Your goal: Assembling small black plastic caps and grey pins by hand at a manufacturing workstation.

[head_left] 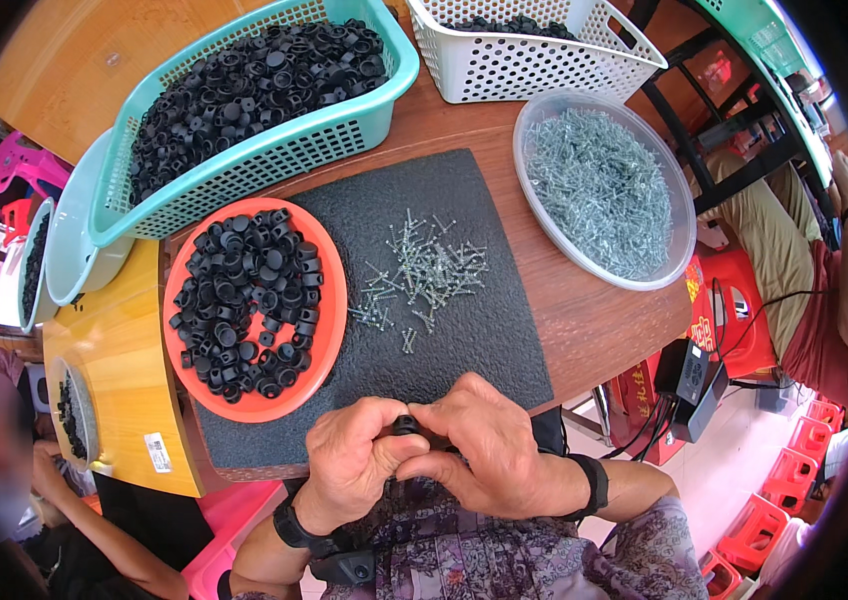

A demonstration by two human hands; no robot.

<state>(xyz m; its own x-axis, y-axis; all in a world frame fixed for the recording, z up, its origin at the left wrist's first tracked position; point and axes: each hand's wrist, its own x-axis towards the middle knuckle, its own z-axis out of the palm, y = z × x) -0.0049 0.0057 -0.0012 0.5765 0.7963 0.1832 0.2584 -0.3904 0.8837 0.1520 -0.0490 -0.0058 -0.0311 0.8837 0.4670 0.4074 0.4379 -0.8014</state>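
My left hand (356, 452) and my right hand (489, 447) meet at the near edge of the table, both closed in a pinch. Between their fingertips sits a small black plastic part (406, 424), mostly covered by the fingers. Whether a screw is also in the pinch cannot be made out. Ahead of the hands, a loose pile of small silvery screws (434, 265) lies on a dark textured mat (494, 345). An orange-red plate (332, 275) rests at the mat's left, holding many black ring-like and capped plastic parts (262, 262).
A teal basket (244, 165) heaped with black parts stands at the far left, a white basket (534, 70) at the back. To the right is a clear round tub (686, 215) of screws. Another person's arm (109, 540) shows at lower left; red stools (754, 530) stand at right.
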